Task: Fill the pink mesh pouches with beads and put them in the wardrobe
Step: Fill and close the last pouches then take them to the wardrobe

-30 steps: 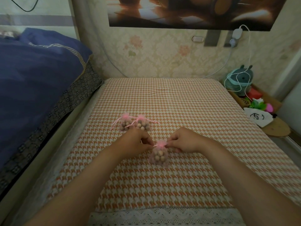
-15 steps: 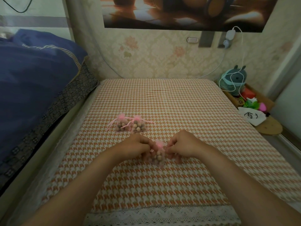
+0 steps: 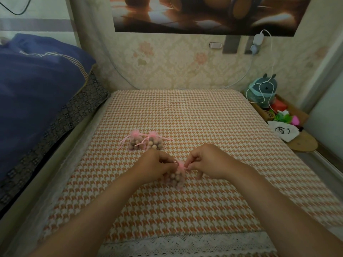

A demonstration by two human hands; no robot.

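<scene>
Underneath the left hand point(image 3: 156, 166) and right hand point(image 3: 207, 161) spreads orange houndstooth cloth point(image 3: 185, 112), a blue quilt point(image 3: 37, 80) leftward. Two filled pouches point(image 3: 146, 141) lie just beyond; both hands pinch the drawstrings point(image 3: 186, 166) of a third pouch point(image 3: 176, 177).

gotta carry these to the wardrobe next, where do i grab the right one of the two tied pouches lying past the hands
Pinch the right pouch at its gathered neck, coming from above at the far end. The neck is cinched narrow and points away from you; the body bulges with loose beads that would likely shift in a grip.
</scene>
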